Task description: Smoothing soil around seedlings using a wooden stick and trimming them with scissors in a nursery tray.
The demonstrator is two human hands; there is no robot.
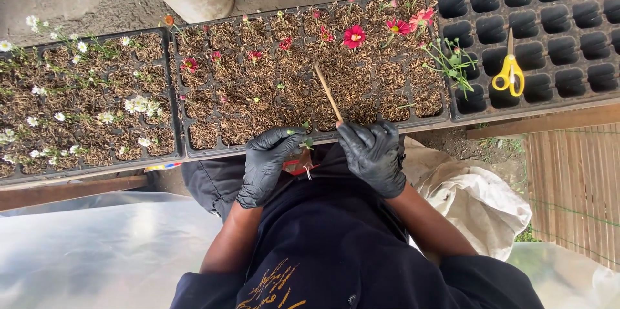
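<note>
Item 1: seedling [302,133]. A small green cutting with a few leaves, at the near edge of the middle tray [194,147], between our 2 gloved hands. Our left hand [266,162] pinches it: fingers [284,134] closed round the stem, leaves showing just beyond the tips. We judge it very light, soft and easily bruised or snapped; best held low on the stem with a loose pinch, never by the leaves.

Item 2: stick [328,92]. A thin pale wooden dibber, slanting from our right hand [374,154] up and left over the tray's soil. The right fingers [355,133] are closed on its near end, pencil fashion. We judge it light, stiff and not slippery in the glove; a grip near the lower end gives the most control of the tip.

Item 3: middle tray. Black cell tray filled with brown fibrous mix, red and pink flowers [353,36] toward its far side. We judge the thin plastic as flexible when loaded.

Item 4: left tray [84,167]. Same fill, small white flowers [139,103].

Item 5: right tray [549,25]. Cells unfilled; yellow scissors [509,71] lie on it, and a loose bunch of green stems [452,60] at its left edge.

Item 6: red object [297,165] in our lap, partly hidden; we cannot tell what it is.
</note>
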